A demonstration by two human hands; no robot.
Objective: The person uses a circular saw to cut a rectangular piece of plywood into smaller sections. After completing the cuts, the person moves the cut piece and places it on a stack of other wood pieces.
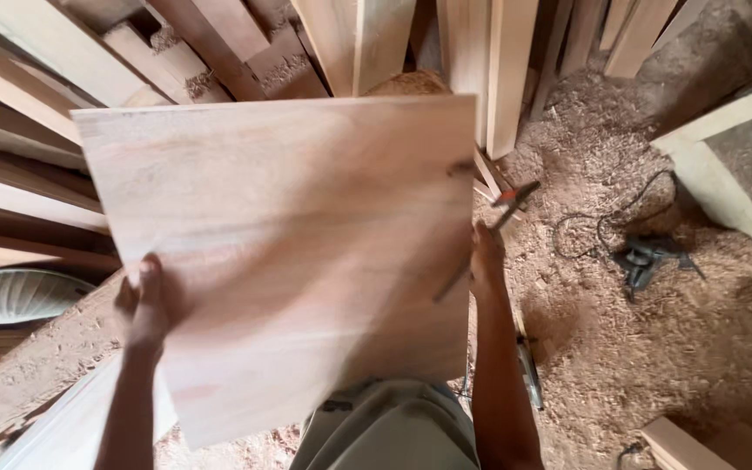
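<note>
A large flat wooden board [298, 235], pale pink-brown, is held up in front of me and fills the middle of the view. My left hand [143, 305] grips its lower left edge, thumb on the face. My right hand [486, 261] holds the right edge and also pinches a thin dark tool with a red part [506, 204] that sticks up past the board. My grey-green clothing [389, 426] shows below the board.
Stacked planks [36, 130] lean at left and across the top. Sawdust covers the floor at right, where a dark power tool with a coiled cord [646, 257] lies. A pale wooden frame [724, 174] stands far right. A ribbed white object [19, 294] sits at left.
</note>
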